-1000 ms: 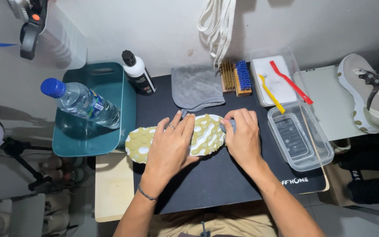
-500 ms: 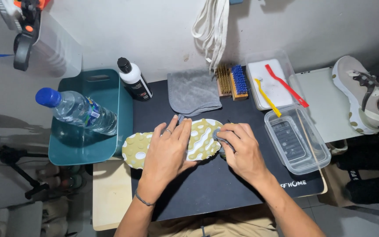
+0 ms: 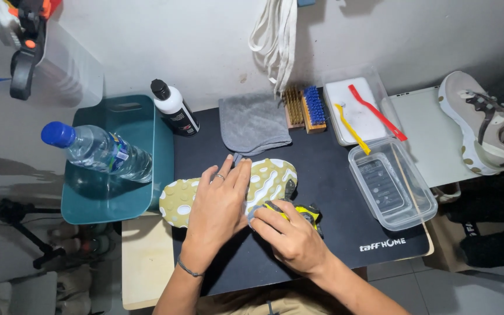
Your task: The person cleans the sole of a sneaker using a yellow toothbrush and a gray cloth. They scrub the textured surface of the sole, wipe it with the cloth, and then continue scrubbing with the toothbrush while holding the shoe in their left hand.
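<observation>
Underneath the left hand [image 3: 218,204]: the shoe [image 3: 263,182].

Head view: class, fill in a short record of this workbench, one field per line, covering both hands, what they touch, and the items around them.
Surface: black mat on a table
Left hand: flat on the upturned shoe, pressing its olive and white sole
Right hand: at the shoe's near edge, gripping a small yellow and black object, kind unclear
Behind shoe: grey cloth, two brushes, black and white bottle
Left side: teal tub with water bottle lying across it
Right side: clear containers, second shoe
</observation>
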